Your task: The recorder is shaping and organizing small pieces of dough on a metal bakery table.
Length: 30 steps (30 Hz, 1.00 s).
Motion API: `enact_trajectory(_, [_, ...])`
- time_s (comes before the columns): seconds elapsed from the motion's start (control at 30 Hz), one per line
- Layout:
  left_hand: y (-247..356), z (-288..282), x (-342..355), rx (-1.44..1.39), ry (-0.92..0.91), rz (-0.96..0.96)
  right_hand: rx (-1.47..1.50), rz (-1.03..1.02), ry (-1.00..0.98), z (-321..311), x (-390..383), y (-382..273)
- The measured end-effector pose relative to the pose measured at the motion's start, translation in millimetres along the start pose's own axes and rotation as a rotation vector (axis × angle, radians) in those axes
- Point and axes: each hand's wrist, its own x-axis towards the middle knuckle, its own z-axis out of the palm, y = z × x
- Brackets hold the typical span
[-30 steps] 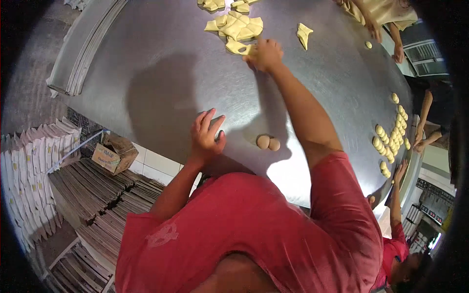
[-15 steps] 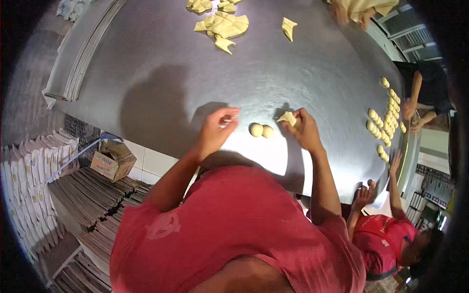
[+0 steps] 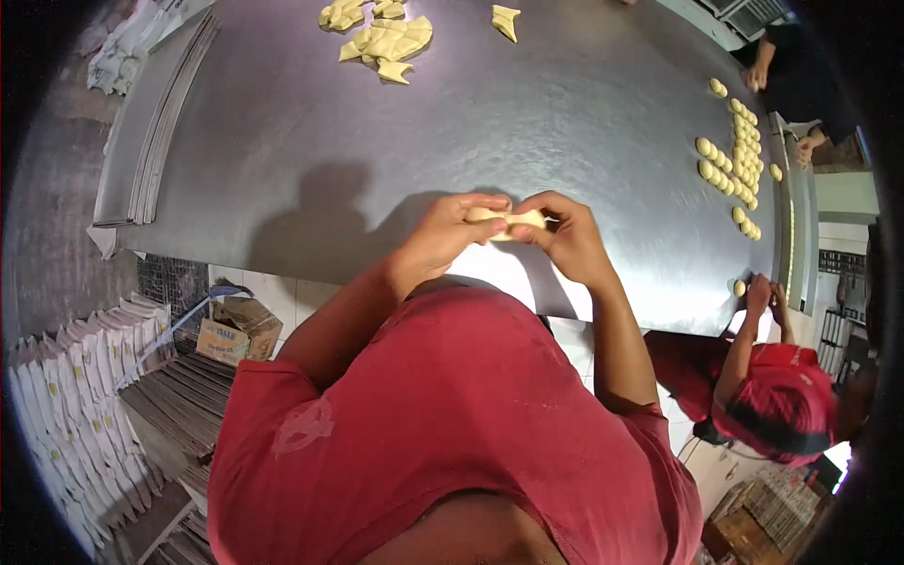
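Close in front of my body, my left hand (image 3: 450,232) and my right hand (image 3: 566,237) meet over the steel table, fingers bent around pale yellow dough (image 3: 528,219). Thumbs and fingertips press on it from both sides. Whether it is one piece or several touching pieces I cannot tell, since the fingers cover part of it. The two round dough balls seen earlier no longer show apart from the hands. On the far side of the metal table (image 3: 452,132) lies a heap of cut dough pieces (image 3: 391,42), with a single dough scrap (image 3: 506,22) to its right.
Several rows of dough balls (image 3: 744,151) sit at the table's right side. A co-worker in red (image 3: 777,391) works at the right corner; another person's arms (image 3: 765,61) reach in farther back. Metal trays (image 3: 160,132) lie along the left edge, a cardboard box (image 3: 235,330) below.
My left hand has moved right and my right hand left, closing together on dough where the two balls lay. The view has shifted, and the red-clad co-worker's hands have come together.
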Motion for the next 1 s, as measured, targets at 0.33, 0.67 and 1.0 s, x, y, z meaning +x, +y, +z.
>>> enact_trajectory(0.33, [-80.2, -126.5, -88.1, 0.69, 0.701, 0.334, -0.239, 0.135, 0.741, -3.1, -84.8, 118.3])
enact_trajectory(0.67, [-48.3, -101.9, 44.3, 1.439, 0.503, 0.379, -1.016, 0.2, 0.634, -35.5, 10.3, 139.7])
enact_trajectory(1.0, [-67.8, -191.1, 3.3, 1.554, 0.512, 0.754, -1.233, 0.081, 0.638, -101.7, -58.0, 194.3])
